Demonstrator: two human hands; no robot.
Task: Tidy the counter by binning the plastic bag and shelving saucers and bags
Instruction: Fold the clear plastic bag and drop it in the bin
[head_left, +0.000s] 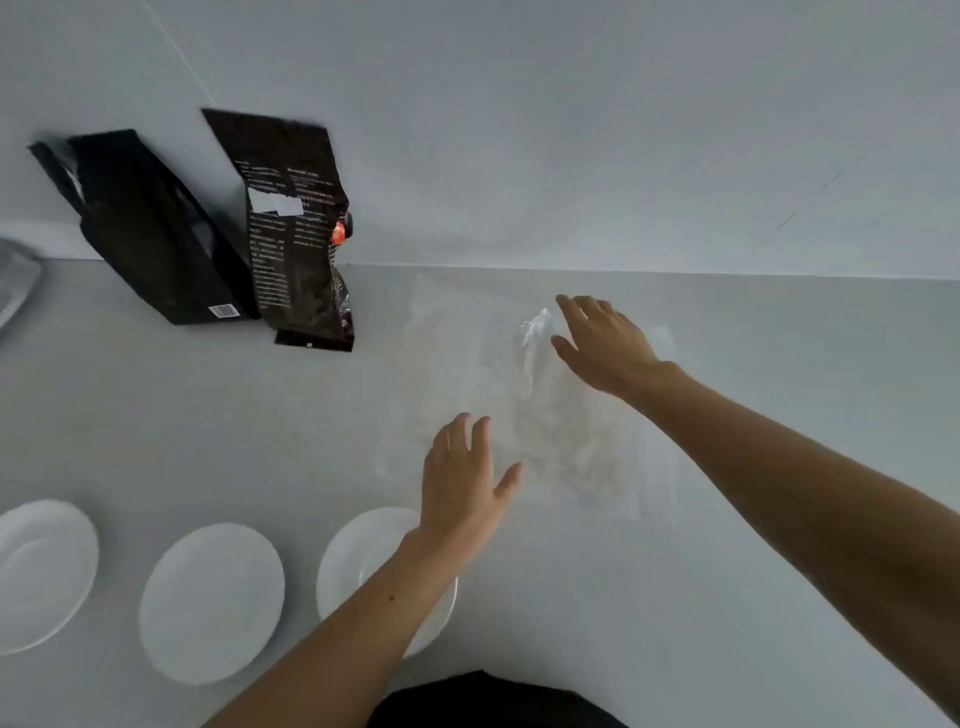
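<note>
Two hands reach over the clear plastic bag (530, 410), which lies flat on the worktop (208, 426): our left hand (462, 478) and right hand (605, 345) are both spread and hold nothing. The film could slip or snag as we gather it, and our left forearm may nudge the nearest saucer (358, 561).

Both my arms are stretched out forward, left hand (462, 478) and right hand (605, 345) open, fingers spread, palms down.

Left saucer (36, 574) cut by frame edge (rightmost saucer (358, 551) half under forearm).
</note>
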